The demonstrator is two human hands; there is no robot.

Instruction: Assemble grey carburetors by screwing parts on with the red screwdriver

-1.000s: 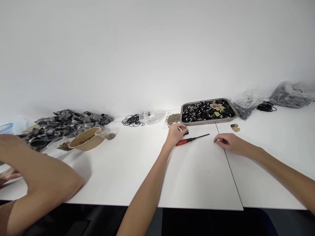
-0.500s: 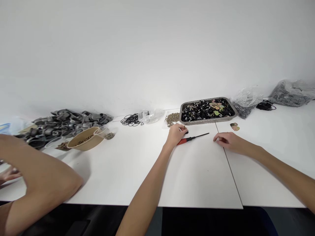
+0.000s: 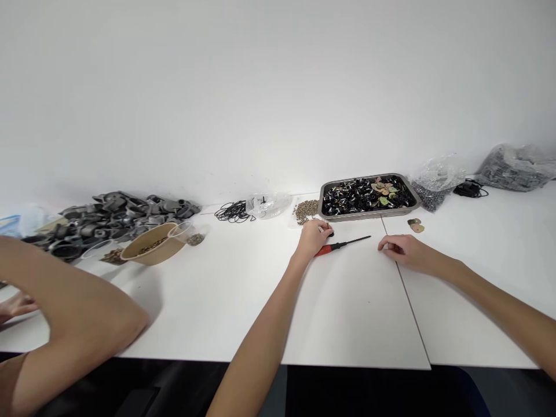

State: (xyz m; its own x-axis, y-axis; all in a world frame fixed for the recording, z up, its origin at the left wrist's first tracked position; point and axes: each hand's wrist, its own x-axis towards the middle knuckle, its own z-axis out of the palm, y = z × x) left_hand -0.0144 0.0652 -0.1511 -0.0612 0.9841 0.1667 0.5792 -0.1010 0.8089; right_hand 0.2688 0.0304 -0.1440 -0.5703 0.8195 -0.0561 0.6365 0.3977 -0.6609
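Note:
My left hand rests on the table just in front of the tray, its fingers closed on a small black part. Directly beside that wrist lies a screwdriver with a red and black handle, its shaft pointing right. My right hand sits on the table past the screwdriver's tip, fingers curled and thumb drawn in; anything between them is too small to make out. A pile of small brass-coloured screws lies behind my left hand. The metal tray holds black parts and several yellowish metal discs.
Loose metal discs lie right of the tray. Bags of small parts stand by the wall. Black cords, a tan bowl and grey plastic parts are on the left. Another person's arm leans on the table there.
The view has shifted very slightly. Both of my hands keep their places and poses, and the screwdriver has not moved on the table.

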